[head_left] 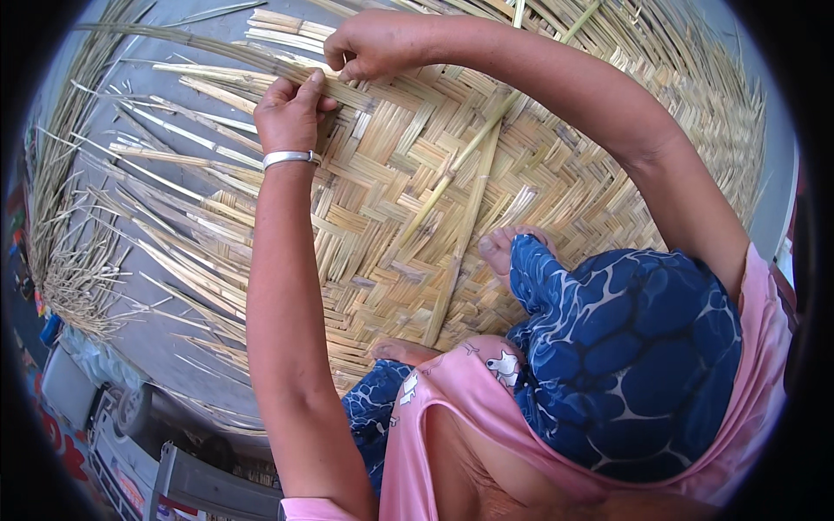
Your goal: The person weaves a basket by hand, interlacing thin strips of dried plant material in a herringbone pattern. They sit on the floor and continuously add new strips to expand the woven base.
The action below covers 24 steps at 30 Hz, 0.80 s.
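A large woven mat of pale flat reed strips lies on the grey floor, and I sit on it. My left hand, with a silver bangle at the wrist, pinches a reed strip at the mat's unfinished far edge. Just beyond it, my right hand has its fingers closed on the same strip or one beside it; I cannot tell which. Loose strip ends fan out leftward from the woven part.
Two long loose reed stalks lie diagonally across the mat. My bare feet rest on it, legs in blue patterned cloth. A pile of thin reed scraps sits at the left. Grey metal objects stand at lower left.
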Available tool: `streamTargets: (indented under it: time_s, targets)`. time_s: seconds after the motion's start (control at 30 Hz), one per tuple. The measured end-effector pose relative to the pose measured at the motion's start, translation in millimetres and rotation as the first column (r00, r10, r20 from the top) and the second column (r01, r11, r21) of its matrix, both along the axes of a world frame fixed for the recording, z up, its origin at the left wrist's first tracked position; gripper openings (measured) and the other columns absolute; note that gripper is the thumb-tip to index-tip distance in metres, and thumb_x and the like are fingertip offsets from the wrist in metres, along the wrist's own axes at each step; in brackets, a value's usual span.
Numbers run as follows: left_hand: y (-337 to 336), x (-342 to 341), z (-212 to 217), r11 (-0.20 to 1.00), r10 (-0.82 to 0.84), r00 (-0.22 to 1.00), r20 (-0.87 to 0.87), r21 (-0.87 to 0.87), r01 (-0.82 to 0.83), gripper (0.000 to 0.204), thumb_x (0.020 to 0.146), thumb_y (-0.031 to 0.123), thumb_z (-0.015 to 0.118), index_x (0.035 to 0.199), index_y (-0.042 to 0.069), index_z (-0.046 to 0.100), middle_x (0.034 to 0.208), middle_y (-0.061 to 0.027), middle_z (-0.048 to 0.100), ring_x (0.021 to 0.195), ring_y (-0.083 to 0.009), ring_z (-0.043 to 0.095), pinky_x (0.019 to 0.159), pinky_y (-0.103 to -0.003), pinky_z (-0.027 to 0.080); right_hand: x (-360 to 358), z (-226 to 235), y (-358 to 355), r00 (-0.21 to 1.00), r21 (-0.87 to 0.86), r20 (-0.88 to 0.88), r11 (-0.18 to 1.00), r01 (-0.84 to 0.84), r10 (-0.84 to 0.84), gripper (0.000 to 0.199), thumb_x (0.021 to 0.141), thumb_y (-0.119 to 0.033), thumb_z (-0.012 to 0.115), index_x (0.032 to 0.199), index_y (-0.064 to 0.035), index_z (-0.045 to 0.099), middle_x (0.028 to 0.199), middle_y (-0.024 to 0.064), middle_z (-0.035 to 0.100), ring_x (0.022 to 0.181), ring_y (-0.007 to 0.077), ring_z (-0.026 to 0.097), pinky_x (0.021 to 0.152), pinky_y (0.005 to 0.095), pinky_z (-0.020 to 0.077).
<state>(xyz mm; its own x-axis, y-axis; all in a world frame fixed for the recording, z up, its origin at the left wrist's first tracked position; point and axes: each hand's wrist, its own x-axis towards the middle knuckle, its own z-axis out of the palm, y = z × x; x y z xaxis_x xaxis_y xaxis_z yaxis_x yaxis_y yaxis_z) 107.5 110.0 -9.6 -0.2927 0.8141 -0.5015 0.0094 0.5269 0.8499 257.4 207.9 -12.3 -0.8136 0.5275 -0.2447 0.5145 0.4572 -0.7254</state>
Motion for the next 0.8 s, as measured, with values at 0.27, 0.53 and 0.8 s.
streamTargets:
  time_s: [0.27, 0.53, 0.8]
  targets:
    - [-20, -17, 22, 0.965, -0.259, 0.873, -0.413, -0.074, 0.251, 0.031, 0.079, 0.018, 0.069, 0.1, -0.003, 0.062, 0.08, -0.0102, 0.067, 0.071, -0.0153, 0.064, 0.066, -0.028, 0.05, -41, 0, 12, 0.996, -0.137, 0.037, 0.987, 0.084, -0.08, 0.032, 0.082, -0.02, 0.063, 0.106, -0.0007, 0.058, 0.075, 0.0133, 0.067, 0.062, 0.02, 0.066, 0.055, 0.0322, 0.0535]
    - [-18, -25, 15, 0.833, -0.548, 0.708, -0.445, -0.365, 0.415, 0.031, 0.073, 0.029, 0.073, 0.087, 0.002, 0.066, 0.081, -0.0134, 0.067, 0.076, -0.0258, 0.064, 0.073, -0.034, 0.049, -78, -7, 19, 0.992, -0.505, -0.01, 0.857, 0.102, -0.123, 0.019, 0.078, -0.016, 0.066, 0.089, -0.0008, 0.063, 0.072, 0.0116, 0.066, 0.056, 0.0189, 0.061, 0.05, 0.0321, 0.0502]
    - [-30, -2, 28, 0.88, -0.474, 0.599, -0.646, -0.366, 0.302, 0.023, 0.078, 0.034, 0.064, 0.083, 0.012, 0.068, 0.082, -0.0142, 0.067, 0.08, -0.0339, 0.063, 0.071, -0.04, 0.049, -90, -4, 21, 0.972, -0.197, 0.235, 0.979, 0.058, -0.01, 0.018, 0.075, -0.016, 0.064, 0.081, 0.0014, 0.063, 0.067, 0.0115, 0.065, 0.056, 0.0206, 0.063, 0.051, 0.0328, 0.0508]
